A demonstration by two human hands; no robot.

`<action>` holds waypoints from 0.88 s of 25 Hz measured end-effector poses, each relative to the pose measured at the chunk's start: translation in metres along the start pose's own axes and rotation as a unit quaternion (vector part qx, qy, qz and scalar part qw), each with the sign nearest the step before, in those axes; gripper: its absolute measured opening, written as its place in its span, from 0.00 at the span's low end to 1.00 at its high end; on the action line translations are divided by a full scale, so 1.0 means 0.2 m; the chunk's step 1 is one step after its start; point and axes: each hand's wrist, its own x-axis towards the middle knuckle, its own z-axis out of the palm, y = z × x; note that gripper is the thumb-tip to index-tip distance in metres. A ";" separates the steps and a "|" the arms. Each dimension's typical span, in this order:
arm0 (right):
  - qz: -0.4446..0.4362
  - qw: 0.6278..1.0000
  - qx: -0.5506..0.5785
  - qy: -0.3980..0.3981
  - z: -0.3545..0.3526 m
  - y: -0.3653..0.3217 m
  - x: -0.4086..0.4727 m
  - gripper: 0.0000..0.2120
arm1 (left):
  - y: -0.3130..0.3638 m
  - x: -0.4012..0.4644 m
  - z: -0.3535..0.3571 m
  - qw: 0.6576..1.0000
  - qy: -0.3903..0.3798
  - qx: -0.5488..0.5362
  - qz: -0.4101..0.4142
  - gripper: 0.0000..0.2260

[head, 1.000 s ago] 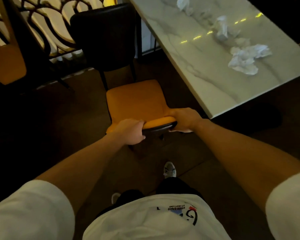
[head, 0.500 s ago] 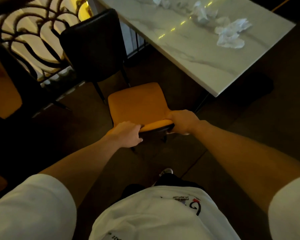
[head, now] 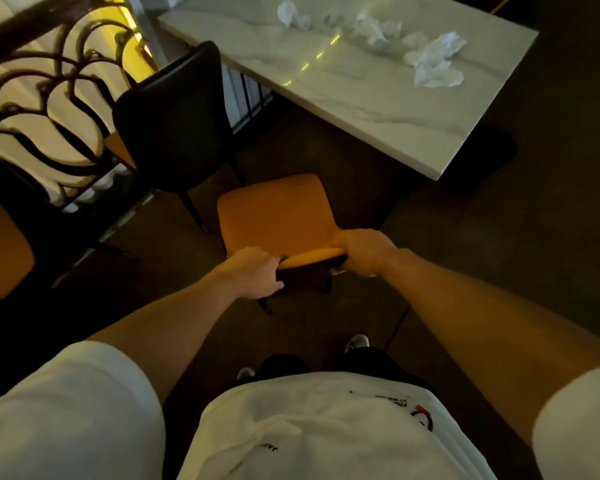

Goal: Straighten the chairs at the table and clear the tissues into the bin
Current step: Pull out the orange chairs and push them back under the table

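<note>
A chair with an orange seat (head: 278, 216) stands on the dark floor, left of the near corner of the white marble table (head: 361, 102). My left hand (head: 253, 271) and my right hand (head: 364, 252) both grip the seat's near edge. A black chair back (head: 170, 123) rises just beyond the seat's far left corner. Several crumpled white tissues lie on the table: one pile (head: 433, 64) at the right, another (head: 374, 29) in the middle and one (head: 291, 15) at the far end. No bin is in view.
An ornate dark metal railing (head: 49, 98) runs along the left. Part of another orange chair (head: 0, 251) shows at the left edge. My shoes (head: 357, 341) are on the dark floor just behind the chair.
The orange seat now lies farther from the table's near corner, and more of the table and railing shows. Both hands keep their grip on the seat edge.
</note>
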 end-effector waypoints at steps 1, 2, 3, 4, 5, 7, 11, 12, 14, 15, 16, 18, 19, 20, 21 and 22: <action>0.013 1.000 0.009 0.007 0.01 -0.06 -0.01 0.20 | -0.06 -0.02 -0.01 1.000 0.001 0.012 0.017 0.15; 0.023 0.999 0.020 0.016 0.03 -0.13 -0.01 0.19 | -0.11 -0.05 -0.01 0.999 -0.006 0.025 0.034 0.17; 0.033 0.999 0.031 0.027 0.08 -0.20 -0.02 0.18 | -0.17 -0.08 -0.02 0.998 -0.018 0.040 0.051 0.20; 0.046 0.997 0.037 0.040 0.12 -0.28 -0.03 0.17 | -0.22 -0.10 -0.02 0.996 -0.032 0.058 0.064 0.22; 0.056 0.996 0.042 0.052 0.16 -0.34 -0.04 0.16 | -0.26 -0.12 -0.03 0.994 -0.044 0.071 0.075 0.23; 0.079 0.993 0.058 0.065 0.22 -0.45 -0.06 0.16 | -0.33 -0.17 -0.05 0.989 -0.063 0.088 0.097 0.25; 0.124 0.986 0.081 0.072 0.28 -0.60 -0.05 0.17 | -0.44 -0.18 -0.08 0.980 -0.066 0.129 0.140 0.28; 0.126 0.985 0.089 0.073 0.27 -0.62 -0.04 0.17 | -0.47 -0.16 -0.08 0.978 -0.064 0.134 0.144 0.29; 0.114 0.987 0.092 0.073 0.25 -0.65 -0.02 0.17 | -0.53 -0.14 -0.09 0.978 -0.066 0.133 0.148 0.30; 0.109 0.988 0.085 0.074 0.24 -0.66 -0.01 0.17 | -0.56 -0.14 -0.10 0.978 -0.066 0.133 0.146 0.30; 0.107 0.988 0.078 0.076 0.22 -0.68 0.01 0.16 | -0.58 -0.13 -0.11 0.978 -0.065 0.132 0.146 0.30; 0.107 0.987 0.084 0.082 0.21 -0.72 0.04 0.16 | -0.64 -0.11 -0.14 0.977 -0.063 0.129 0.158 0.29; 0.110 0.986 0.094 0.082 0.21 -0.74 0.06 0.16 | -0.66 -0.11 -0.17 0.975 -0.062 0.134 0.167 0.29; 0.116 0.984 0.109 0.082 0.20 -0.78 0.07 0.16 | -0.68 -0.11 -0.18 0.972 -0.067 0.141 0.177 0.29; 0.125 0.981 0.123 0.081 0.20 -0.80 0.08 0.15 | -0.70 -0.10 -0.18 0.970 -0.068 0.142 0.186 0.29; 0.138 0.978 0.134 0.076 0.19 -0.82 0.09 0.14 | -0.72 -0.10 -0.19 0.968 -0.069 0.143 0.194 0.29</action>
